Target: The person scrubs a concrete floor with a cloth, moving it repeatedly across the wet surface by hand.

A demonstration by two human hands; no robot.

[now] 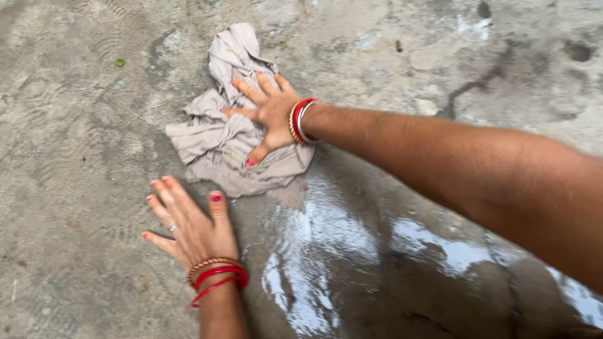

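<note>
On the wet concrete floor (75, 125), the right hand (267, 113) pressed flat with fingers spread on a crumpled grey cloth (213, 141), hiding its middle. Nearer, the left hand (188, 226) lay splayed on the floor; its forearm was cut off.

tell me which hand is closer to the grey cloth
Right. The right hand lies flat on the grey cloth; the left hand is spread on the floor just below it, apart.

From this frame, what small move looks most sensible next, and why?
Probably drag the cloth back toward the wet patch. The right hand presses flat on the crumpled cloth just beyond the shiny water, and the left hand is braced on the concrete floor.
</note>
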